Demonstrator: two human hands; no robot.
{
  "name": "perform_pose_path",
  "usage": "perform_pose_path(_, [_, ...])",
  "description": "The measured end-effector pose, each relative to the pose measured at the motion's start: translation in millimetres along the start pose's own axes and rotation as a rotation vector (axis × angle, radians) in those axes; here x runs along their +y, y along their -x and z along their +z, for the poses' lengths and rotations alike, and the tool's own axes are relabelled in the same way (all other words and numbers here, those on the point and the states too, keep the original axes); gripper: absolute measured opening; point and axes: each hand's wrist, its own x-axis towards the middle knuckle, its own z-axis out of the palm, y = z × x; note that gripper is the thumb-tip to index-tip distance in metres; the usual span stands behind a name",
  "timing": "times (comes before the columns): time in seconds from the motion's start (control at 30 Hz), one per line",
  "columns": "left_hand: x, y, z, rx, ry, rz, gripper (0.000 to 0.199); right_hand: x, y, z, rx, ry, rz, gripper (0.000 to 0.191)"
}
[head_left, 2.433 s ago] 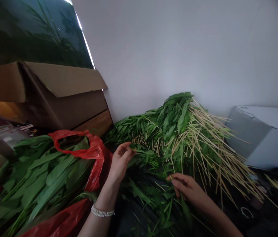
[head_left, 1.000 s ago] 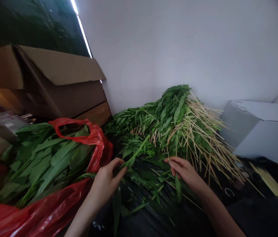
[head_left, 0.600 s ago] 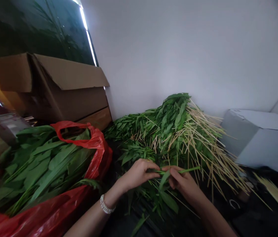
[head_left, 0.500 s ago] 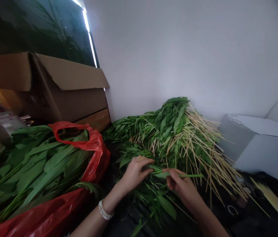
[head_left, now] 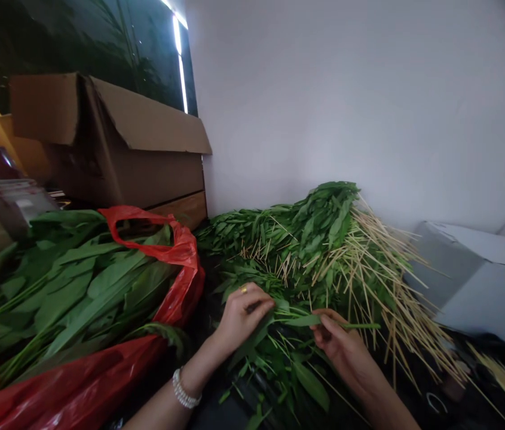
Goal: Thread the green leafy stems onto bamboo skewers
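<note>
A green leafy stem (head_left: 297,319) stretches between my two hands, its bare end poking out to the right. My left hand (head_left: 243,315), with a ring and a beaded bracelet, is closed on its leafy end. My right hand (head_left: 338,343) pinches the same stem farther along, a long leaf running to the fingertips. Under both hands lie loose leaves and cut stem pieces (head_left: 308,382) on a dark surface. Just beyond is a heap of leafy bundles (head_left: 328,212) with thin pale sticks (head_left: 378,263) fanning out to the right.
On the left a red plastic bag (head_left: 184,263) holds large leafy stems (head_left: 95,286). Behind it stands an open cardboard box (head_left: 158,173). A white box (head_left: 485,286) is at the right, and a pale wall (head_left: 346,89) rises behind the heap.
The view has shifted slightly. My hands have drawn a little apart along the stem, showing more of it between them. The bag and the heap look the same.
</note>
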Motion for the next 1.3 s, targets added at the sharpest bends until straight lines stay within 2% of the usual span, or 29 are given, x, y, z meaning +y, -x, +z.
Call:
perform_pose_path(0.13, [4.0, 3.7, 6.6, -0.171, -0.093, 0.155, 0.017, 4.2, 0.9, 1.7, -0.034, 0.057, -0.019, 0.023])
perform_pose_path(0.3, [6.6, 4.4, 8.7, -0.311, -0.231, 0.191, 0.021, 7.8, 3.5, 3.9, -0.105, 0.185, -0.058, 0.023])
perform_pose_path(0.4, [7.9, 4.6, 8.4, -0.356, -0.314, 0.221, 0.021, 8.0, 4.2, 5.4, -0.115, 0.249, -0.069, 0.025])
perform_pose_path(0.57, [3.6, 6.7, 9.3, -0.262, -0.442, 0.264, 0.021, 9.3, 3.7, 9.2, -0.056, 0.15, -0.03, 0.027])
perform_pose_path(0.73, [1.7, 7.0, 9.9, -0.159, -0.454, 0.261, 0.017, 9.8, 3.2, 7.7, 0.016, 0.115, -0.004, 0.028])
perform_pose_path(0.87, [3.9, 5.3, 9.0, -0.224, -0.417, 0.222, 0.017, 6.8, 2.7, 5.5, 0.049, 0.076, 0.0, 0.027])
perform_pose_path(1.0, [3.5, 4.5, 8.5, -0.327, -0.38, 0.172, 0.022, 3.2, 0.8, 2.9, 0.135, 0.103, -0.087, 0.03])
perform_pose_path(1.13, [1.0, 5.2, 9.3, -0.355, -0.415, 0.155, 0.023, 0.4, -1.5, -1.6, 0.113, 0.159, -0.139, 0.027])
perform_pose_path(1.2, [0.1, 5.8, 11.0, -0.315, -0.447, 0.138, 0.018, 0.6, -2.0, -2.8, 0.1, 0.262, -0.151, 0.027])
perform_pose_path(1.3, [-1.3, 5.9, 15.7, -0.17, -0.424, 0.041, 0.011, 4.8, -1.5, 0.4, 0.108, 0.358, -0.16, 0.028])
